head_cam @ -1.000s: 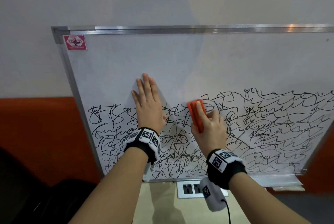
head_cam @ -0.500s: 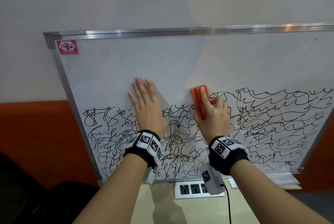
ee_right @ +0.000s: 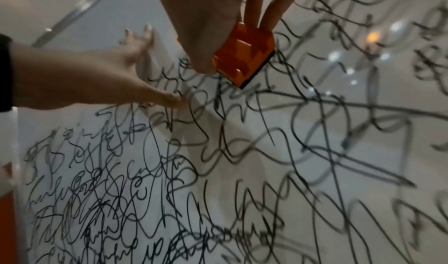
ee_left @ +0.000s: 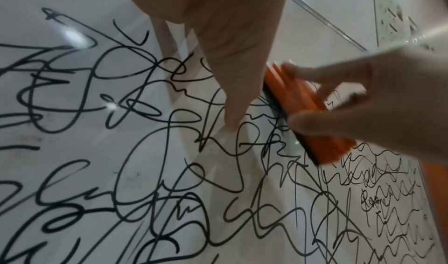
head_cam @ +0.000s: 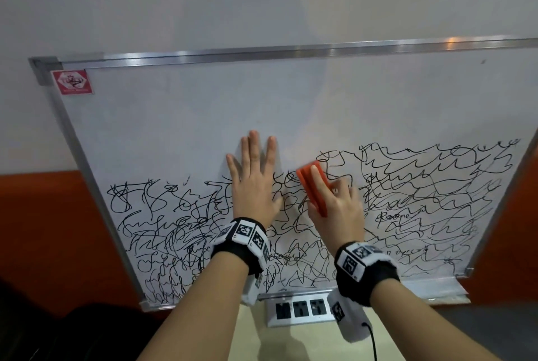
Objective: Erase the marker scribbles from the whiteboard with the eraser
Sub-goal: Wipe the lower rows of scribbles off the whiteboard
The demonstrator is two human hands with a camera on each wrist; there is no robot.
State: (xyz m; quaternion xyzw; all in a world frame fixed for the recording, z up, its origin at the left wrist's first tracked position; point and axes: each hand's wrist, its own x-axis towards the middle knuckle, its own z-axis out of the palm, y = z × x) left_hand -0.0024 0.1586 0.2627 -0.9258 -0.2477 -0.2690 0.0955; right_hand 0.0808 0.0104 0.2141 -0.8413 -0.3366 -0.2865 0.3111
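Note:
A whiteboard [head_cam: 189, 116] with a silver frame leans against the wall. Black marker scribbles [head_cam: 180, 223] cover its lower half; the upper half is bare. My right hand [head_cam: 337, 200] grips an orange eraser [head_cam: 313, 186] and holds its dark pad against the board at the scribbles' upper edge. The eraser [ee_left: 312, 115] [ee_right: 242, 61] shows in both wrist views, pinched between thumb and fingers. My left hand [head_cam: 253, 177] lies flat on the board just left of the eraser, fingers straight and spread.
A red sticker [head_cam: 74, 82] marks the board's top-left corner. A power strip [head_cam: 300, 309] lies on the tan surface below the board. The board's tray [head_cam: 436, 288] runs along its bottom right. An orange wall band [head_cam: 43, 229] is behind.
My right hand slid the eraser up and then back down a little near the scribbles' top edge. The left hand stayed pressed flat. The head view tilted so the board sits lower.

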